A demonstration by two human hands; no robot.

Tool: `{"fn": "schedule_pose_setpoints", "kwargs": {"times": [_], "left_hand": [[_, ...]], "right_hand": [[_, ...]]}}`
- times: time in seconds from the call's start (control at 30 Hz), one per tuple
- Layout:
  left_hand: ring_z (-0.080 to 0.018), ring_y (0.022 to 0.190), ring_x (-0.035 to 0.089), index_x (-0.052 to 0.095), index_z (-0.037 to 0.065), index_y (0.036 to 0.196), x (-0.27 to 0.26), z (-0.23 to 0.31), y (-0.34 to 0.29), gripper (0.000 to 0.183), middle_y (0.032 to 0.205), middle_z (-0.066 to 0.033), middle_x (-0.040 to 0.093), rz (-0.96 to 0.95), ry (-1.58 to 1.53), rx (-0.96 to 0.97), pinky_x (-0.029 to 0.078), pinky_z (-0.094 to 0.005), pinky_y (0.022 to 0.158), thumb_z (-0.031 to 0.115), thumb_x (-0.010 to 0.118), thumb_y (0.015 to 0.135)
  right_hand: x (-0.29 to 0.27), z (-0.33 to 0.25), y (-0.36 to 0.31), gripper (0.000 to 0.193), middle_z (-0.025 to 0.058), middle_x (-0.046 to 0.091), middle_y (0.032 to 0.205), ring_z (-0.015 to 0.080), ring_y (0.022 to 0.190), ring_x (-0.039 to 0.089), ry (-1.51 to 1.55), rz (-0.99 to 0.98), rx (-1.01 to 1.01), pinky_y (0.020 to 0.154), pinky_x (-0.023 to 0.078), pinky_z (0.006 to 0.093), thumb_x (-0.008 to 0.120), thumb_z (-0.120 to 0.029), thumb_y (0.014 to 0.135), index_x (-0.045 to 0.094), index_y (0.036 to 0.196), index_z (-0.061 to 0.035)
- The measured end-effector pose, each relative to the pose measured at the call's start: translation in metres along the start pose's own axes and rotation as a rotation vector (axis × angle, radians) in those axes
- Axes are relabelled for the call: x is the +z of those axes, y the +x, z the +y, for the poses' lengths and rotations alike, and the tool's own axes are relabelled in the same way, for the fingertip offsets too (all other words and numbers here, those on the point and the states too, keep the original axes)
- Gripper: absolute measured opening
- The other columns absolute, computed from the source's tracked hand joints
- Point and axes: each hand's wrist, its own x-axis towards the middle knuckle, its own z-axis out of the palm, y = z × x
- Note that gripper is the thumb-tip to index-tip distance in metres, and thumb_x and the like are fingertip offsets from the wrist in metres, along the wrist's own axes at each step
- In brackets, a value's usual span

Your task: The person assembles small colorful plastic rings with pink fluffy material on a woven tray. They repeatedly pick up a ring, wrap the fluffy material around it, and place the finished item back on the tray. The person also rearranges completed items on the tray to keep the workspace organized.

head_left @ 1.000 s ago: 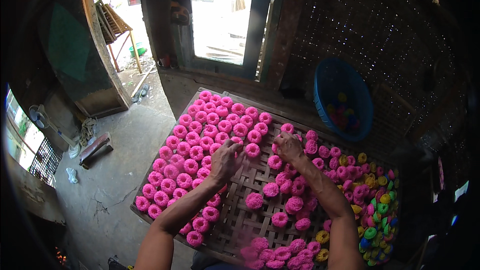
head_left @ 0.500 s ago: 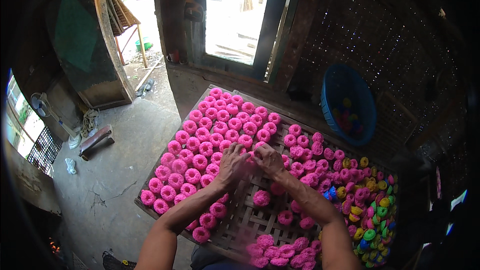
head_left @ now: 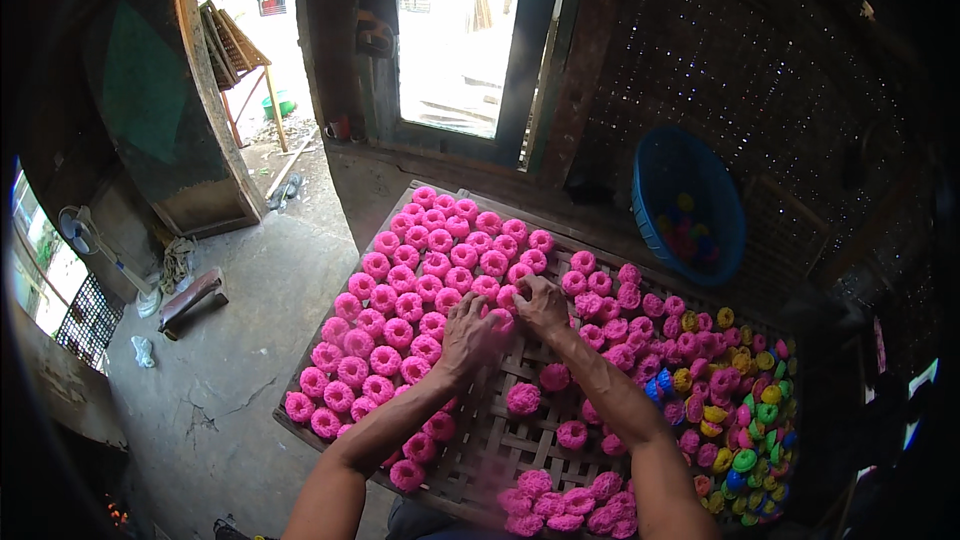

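Observation:
Rows of pink, rough-textured ring-shaped pieces with hollow middles cover the left part of a slatted woven tray. My left hand is at the right edge of these rows, its fingers curled against one pink ring. Close beside it, my right hand bends its fingers down onto another pink ring; its fingertips are partly hidden. Looser pink pieces lie between my forearms, and a cluster of them is at the near edge.
Yellow, green and blue cup-shaped pieces are heaped with pink ones at the tray's right end. A blue tub with coloured pieces inside stands beyond. A white fan stands on the concrete floor at left, near an open doorway.
The view has shifted slightly. My hands have drawn a little apart, and a pink ring by my left fingertips shows more plainly. The rows look much the same.

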Motion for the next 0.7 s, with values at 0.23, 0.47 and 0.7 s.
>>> {"fn": "schedule_pose_setpoints", "kwargs": {"times": [0.23,0.47,0.7], "left_hand": [[-0.0394,0.133,0.049,0.069,0.012,0.119,-0.008,0.003,0.000,0.040,0.135,-0.0192,0.057,0.052,-0.025,0.017,0.039,-0.0500,0.111,0.020,0.073,0.080],[-0.0351,0.129,0.054,0.072,0.011,0.115,-0.037,0.001,-0.014,0.038,0.130,-0.0141,0.062,0.095,-0.141,-0.003,0.042,-0.0467,0.110,0.011,0.078,0.077],[-0.0361,0.128,0.055,0.073,0.009,0.112,-0.068,-0.014,-0.027,0.031,0.129,-0.0154,0.063,0.106,-0.123,-0.092,0.044,-0.0459,0.106,0.016,0.077,0.082]], "right_hand": [[-0.019,0.010,0.000,0.020,0.0164,0.073,0.094,0.0337,0.093,0.071,-0.023,0.107,-0.086,0.082,0.057,0.0442,0.074,-0.022,0.084,0.076,0.096,-0.0059],[-0.071,0.048,-0.037,0.030,0.0130,0.074,0.107,0.0336,0.104,0.068,-0.398,-0.120,-0.164,0.095,0.053,0.0464,0.065,-0.020,0.079,0.077,0.105,-0.0114],[-0.074,0.016,-0.043,0.034,0.0149,0.073,0.106,0.0329,0.099,0.070,-0.108,-0.228,-0.125,0.089,0.056,0.0446,0.066,-0.021,0.076,0.072,0.107,-0.0087]]}}
